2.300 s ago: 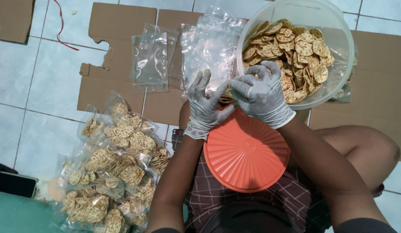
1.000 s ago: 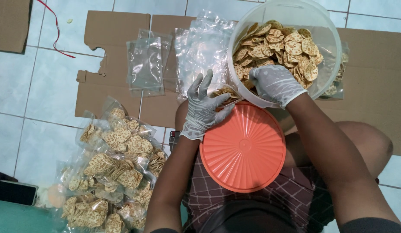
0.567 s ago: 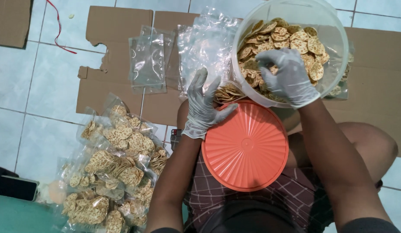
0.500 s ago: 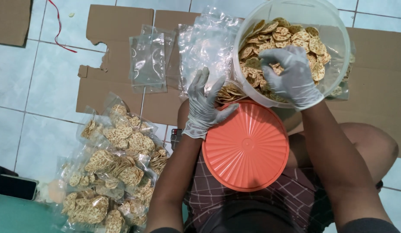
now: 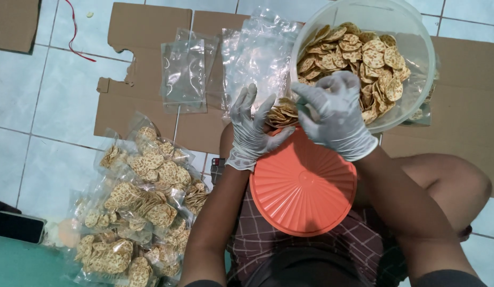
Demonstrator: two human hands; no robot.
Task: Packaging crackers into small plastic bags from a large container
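Filled cracker bags (image 5: 138, 212) lie at left; the left hand (image 5: 252, 127), fingers spread, steadies a cracker stack (image 5: 281, 113) in a clear bag; the right hand (image 5: 335, 114) pinches crackers beside the tub (image 5: 417, 42); seemingly mid-fill, the next move needs careful stacking.

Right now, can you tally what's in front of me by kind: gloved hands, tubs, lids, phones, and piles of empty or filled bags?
Gloved hands: 2, left hand and right hand
Clear tub of round crackers: 1
Orange lid: 1
Stacks of empty clear bags: 2, smaller stack and larger stack
Heap of filled cracker bags: 1
Dark phone: 1
Total: 8
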